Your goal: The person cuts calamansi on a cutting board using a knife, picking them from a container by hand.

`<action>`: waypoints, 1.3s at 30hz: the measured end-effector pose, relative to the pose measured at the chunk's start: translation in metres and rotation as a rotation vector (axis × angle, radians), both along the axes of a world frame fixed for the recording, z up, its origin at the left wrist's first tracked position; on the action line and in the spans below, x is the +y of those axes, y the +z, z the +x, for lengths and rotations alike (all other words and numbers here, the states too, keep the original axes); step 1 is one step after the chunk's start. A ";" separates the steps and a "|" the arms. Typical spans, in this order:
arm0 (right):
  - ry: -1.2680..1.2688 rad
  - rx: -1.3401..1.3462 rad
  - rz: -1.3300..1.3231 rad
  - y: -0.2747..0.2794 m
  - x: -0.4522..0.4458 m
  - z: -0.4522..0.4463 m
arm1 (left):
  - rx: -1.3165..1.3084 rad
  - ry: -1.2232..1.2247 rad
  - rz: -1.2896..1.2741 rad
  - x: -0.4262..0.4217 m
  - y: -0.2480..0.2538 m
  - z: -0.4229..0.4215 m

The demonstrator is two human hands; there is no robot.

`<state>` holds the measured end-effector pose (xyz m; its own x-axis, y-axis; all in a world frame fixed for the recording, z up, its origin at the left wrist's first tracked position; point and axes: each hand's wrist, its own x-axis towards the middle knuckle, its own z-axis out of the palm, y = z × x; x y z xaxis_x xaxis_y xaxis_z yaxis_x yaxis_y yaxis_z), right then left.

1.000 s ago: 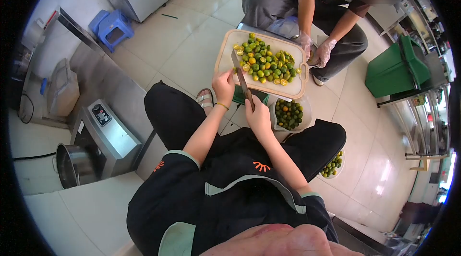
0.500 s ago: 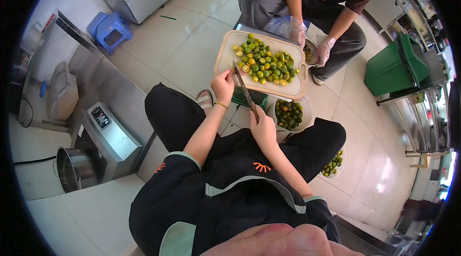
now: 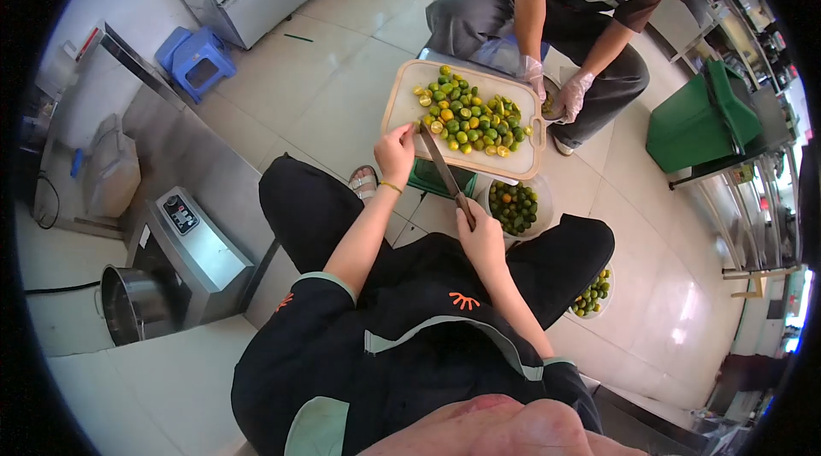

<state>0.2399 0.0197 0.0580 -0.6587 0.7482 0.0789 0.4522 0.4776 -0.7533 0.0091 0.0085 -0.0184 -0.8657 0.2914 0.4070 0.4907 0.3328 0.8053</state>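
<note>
My right hand (image 3: pixel 482 238) is closed round the brown handle of a long knife (image 3: pixel 441 161). Its blade slants up and left over the near edge of a pale cutting board (image 3: pixel 402 97), the tip close to my left fingertips. My left hand (image 3: pixel 395 153) pinches a small green lime (image 3: pixel 416 126) at the board's near left corner, partly hidden by the fingers. Heaped on the board are many small green and yellow limes (image 3: pixel 466 118), some cut open with their flesh showing.
Whole limes fill a white bucket (image 3: pixel 542 221) below the board and a bowl (image 3: pixel 590 294) by my knee. Opposite sits a person with gloved hands (image 3: pixel 575 97) at a metal bowl. A green bin (image 3: pixel 701 118) stands right, blue stools (image 3: pixel 201 63) left.
The knife and my right hand have shifted slightly right and toward me. My left hand stays at the board's corner. The other person's gloved hands have moved a little.
</note>
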 end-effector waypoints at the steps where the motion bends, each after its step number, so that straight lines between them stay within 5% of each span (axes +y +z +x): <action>1: -0.002 0.035 -0.004 0.003 0.002 0.006 | 0.006 -0.041 -0.020 -0.002 0.000 -0.005; 4: -0.057 0.021 0.001 0.022 0.002 0.007 | -0.201 -0.025 0.248 -0.017 0.004 -0.011; 7: 0.017 0.028 0.044 0.029 0.001 -0.004 | -0.573 0.246 0.671 -0.024 -0.031 -0.025; 10: 0.113 -0.076 0.110 0.016 0.002 -0.020 | -0.700 0.384 0.553 -0.035 0.018 0.031; 13: 0.114 -0.123 0.135 0.003 0.010 -0.031 | -0.585 -0.130 0.160 -0.039 -0.082 0.064; 15: 0.059 -0.143 0.119 -0.005 0.026 -0.032 | -0.556 -0.313 0.071 -0.017 -0.076 0.099; 20: 0.058 -0.102 0.160 -0.007 0.050 -0.026 | 0.148 -0.621 -0.351 0.027 -0.021 0.149; 22: 0.043 -0.189 0.410 -0.002 0.045 -0.024 | 0.383 -0.723 -0.541 0.062 -0.051 0.166; 24: 0.092 0.021 0.161 -0.009 0.043 -0.017 | 0.563 -0.814 -0.833 0.108 -0.117 0.189; 25: 0.086 0.017 0.118 0.008 0.037 -0.012 | 0.614 -0.866 -0.963 0.120 -0.112 0.191; 27: 0.109 0.042 0.124 0.005 0.036 -0.001 | 0.369 -1.047 -1.207 0.135 -0.144 0.193; 28: 0.109 0.062 0.113 0.007 0.035 0.004 | 0.146 -1.144 -1.325 0.149 -0.194 0.189; 29: 0.101 0.162 0.135 -0.001 0.036 0.009 | 0.275 -1.250 -1.390 0.159 -0.258 0.191; 32: 0.079 -0.013 0.109 0.003 0.041 0.030 | 0.165 -1.046 -1.375 0.160 -0.289 0.194; 37: 0.145 0.002 0.051 -0.008 0.047 0.031 | 0.025 -1.056 -1.415 0.147 -0.216 0.208; 39: 0.181 0.054 0.078 -0.025 0.049 0.018 | -0.096 -0.965 -1.272 0.131 -0.144 0.223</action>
